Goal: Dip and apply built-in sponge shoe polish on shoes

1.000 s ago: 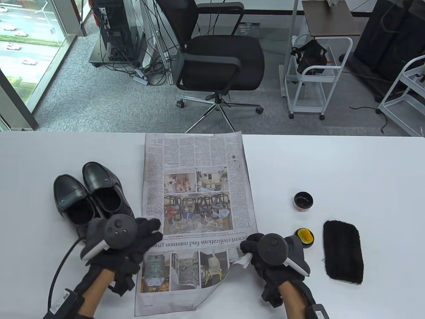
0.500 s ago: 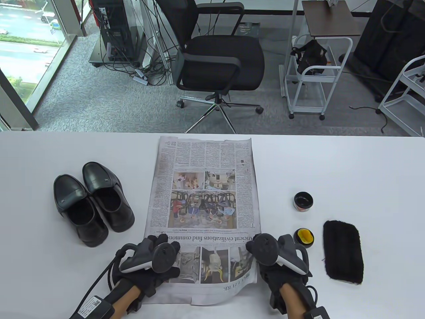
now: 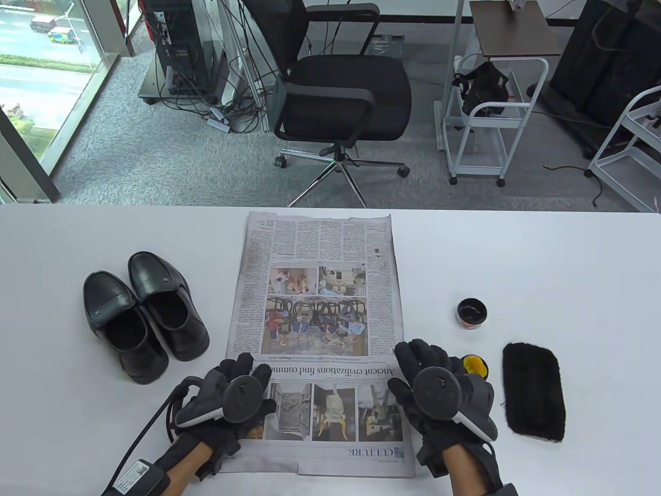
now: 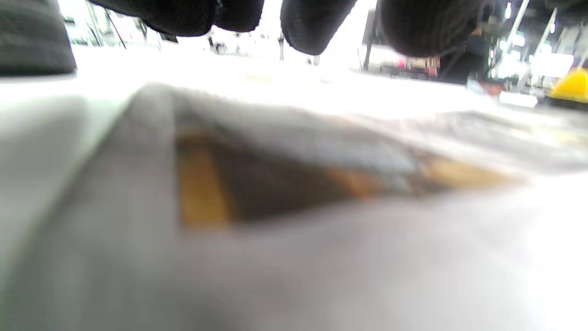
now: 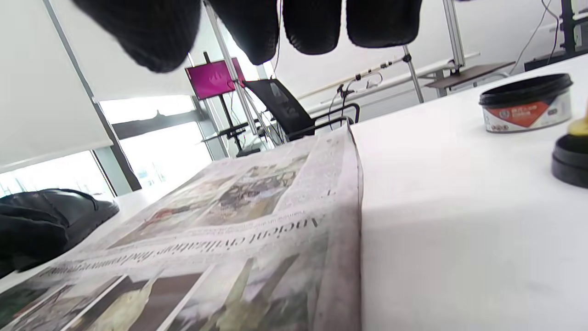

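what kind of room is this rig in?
Likely an office or lab workspace: a black swivel office chair on grey carpet, a computer tower with tangled cables, and white rolling carts behind the white table.

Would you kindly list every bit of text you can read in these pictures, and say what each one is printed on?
"Ancient civilizations find comm…": upside-down headline on the newspaper, its end hidden by the left hand.
"CULTURE": section heading at the newspaper's near edge.
Newspaper body text: too small.
Label on the polish tin: blurred, unreadable.
Tag on the left wrist: too small.

Glossy leather shoes (image 3: pixel 139 315), matt newspaper (image 3: pixel 317 289) (slightly creased), fuzzy black cloth pad (image 3: pixel 533 392), smooth white table (image 3: pixel 542 248).
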Demonstrator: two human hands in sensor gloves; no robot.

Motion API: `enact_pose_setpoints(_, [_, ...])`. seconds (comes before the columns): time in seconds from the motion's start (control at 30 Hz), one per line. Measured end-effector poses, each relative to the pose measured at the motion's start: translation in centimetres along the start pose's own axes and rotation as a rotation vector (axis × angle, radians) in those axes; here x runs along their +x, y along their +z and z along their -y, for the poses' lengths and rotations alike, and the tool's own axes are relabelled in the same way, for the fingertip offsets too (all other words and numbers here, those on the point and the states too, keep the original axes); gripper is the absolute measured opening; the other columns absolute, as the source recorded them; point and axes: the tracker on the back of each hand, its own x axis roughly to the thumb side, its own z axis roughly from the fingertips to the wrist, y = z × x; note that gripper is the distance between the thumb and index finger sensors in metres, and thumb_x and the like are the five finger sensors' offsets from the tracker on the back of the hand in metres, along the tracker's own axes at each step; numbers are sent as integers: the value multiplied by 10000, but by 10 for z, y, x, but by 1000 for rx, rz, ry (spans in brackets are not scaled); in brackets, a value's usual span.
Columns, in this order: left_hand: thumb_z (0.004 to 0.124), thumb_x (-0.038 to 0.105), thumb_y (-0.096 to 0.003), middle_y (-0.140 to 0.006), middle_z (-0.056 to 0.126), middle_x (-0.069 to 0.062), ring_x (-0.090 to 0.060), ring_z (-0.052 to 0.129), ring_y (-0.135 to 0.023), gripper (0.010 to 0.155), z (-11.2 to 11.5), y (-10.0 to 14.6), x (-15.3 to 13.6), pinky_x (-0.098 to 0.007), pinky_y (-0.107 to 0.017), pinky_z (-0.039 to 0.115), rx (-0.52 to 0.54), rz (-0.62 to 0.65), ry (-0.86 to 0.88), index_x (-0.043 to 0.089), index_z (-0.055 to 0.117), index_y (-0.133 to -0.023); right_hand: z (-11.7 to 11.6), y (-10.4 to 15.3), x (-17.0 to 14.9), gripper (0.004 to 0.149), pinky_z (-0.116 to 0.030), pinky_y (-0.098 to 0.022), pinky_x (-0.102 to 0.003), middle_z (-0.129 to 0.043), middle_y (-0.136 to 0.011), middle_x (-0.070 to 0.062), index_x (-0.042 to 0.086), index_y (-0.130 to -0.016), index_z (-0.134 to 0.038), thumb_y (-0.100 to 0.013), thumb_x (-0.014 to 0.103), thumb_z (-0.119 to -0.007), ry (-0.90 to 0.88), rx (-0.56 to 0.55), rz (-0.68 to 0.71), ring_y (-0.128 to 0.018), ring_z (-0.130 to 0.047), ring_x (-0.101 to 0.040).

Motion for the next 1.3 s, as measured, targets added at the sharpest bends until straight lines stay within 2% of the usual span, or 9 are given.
enact_pose_setpoints(0.13, [659,525,-585,-1120,403,-317,-522,574,-887,717,-24,11,-11,-672,-653,526,219,-53,4,65,522,-1118,0,-1,-3,701,-367,-629,-820,-443,-1118,-241,144,-1047,-542,-447,442,-747,22,23,-44,-973,-439,-620])
enact_pose_setpoints(0.23, [675,525,-579,-1053,566,-269,-347,815,-730,731,-41,25,-23,-565,-579,730,338,-151,-13,36,533,-1103,-2,-1,-6,760,-287,-636,-828,-319,-1143,-236,155,-1072,-445,-444,458,-747,81,87,-91,-992,-309,-629])
enact_pose_setpoints(0.4, [657,528,-590,-1027,664,-246,-328,930,-655,706,-64,43,-47,-523,-507,826,445,-321,44,41,575,-1095,-2,-2,-9,778,-275,-630,-832,-286,-1139,-258,145,-1079,-408,-450,468,-732,44,106,-107,-986,-272,-640])
enact_pose_setpoints(0.57, [692,424,-605,-1137,479,-280,-346,955,-690,667,-72,32,-64,-480,-474,896,370,-439,81,58,500,-1128,-2,-2,-9,788,-285,-630,-829,-280,-1135,-264,129,-1080,-391,-454,468,-728,19,123,-107,-984,-276,-638])
enact_pose_setpoints(0.77, [681,356,-611,-1099,512,-362,-239,1057,-575,680,-60,-17,-91,-336,-385,984,12,-636,195,-31,453,-1120,-6,-2,-7,793,-292,-628,-829,-281,-1126,-278,111,-1078,-383,-455,448,-740,8,164,-94,-981,-284,-640])
enact_pose_setpoints(0.87, [697,265,-600,-1019,582,-372,-246,1077,-567,616,-50,-30,-97,-324,-367,1011,117,-711,275,-64,501,-1083,-9,-3,-4,791,-287,-629,-829,-274,-1124,-280,110,-1078,-379,-458,443,-740,11,200,-87,-979,-276,-641])
enact_pose_setpoints(1.07, [711,366,-598,-805,743,-279,-210,1140,-505,691,-49,-44,-111,-246,-302,1067,45,-787,374,-112,500,-1050,-11,-4,0,785,-293,-631,-826,-273,-1119,-286,101,-1074,-385,-456,412,-757,27,223,-68,-977,-271,-643])
enact_pose_setpoints(1.13, [692,292,-606,-794,742,-245,-194,1145,-515,579,-53,-47,-112,-241,-315,1077,-26,-829,354,-93,576,-1022,-11,-4,0,784,-298,-631,-824,-274,-1118,-287,99,-1073,-387,-456,407,-760,19,227,-66,-975,-274,-646])
enact_pose_setpoints(1.3, [689,259,-584,-797,735,-226,-189,1152,-493,467,-56,-30,-113,-252,-329,1086,178,-746,455,-34,681,-948,-11,-4,2,782,-305,-628,-825,-275,-1115,-294,92,-1071,-390,-457,404,-760,28,225,-55,-971,-276,-650])
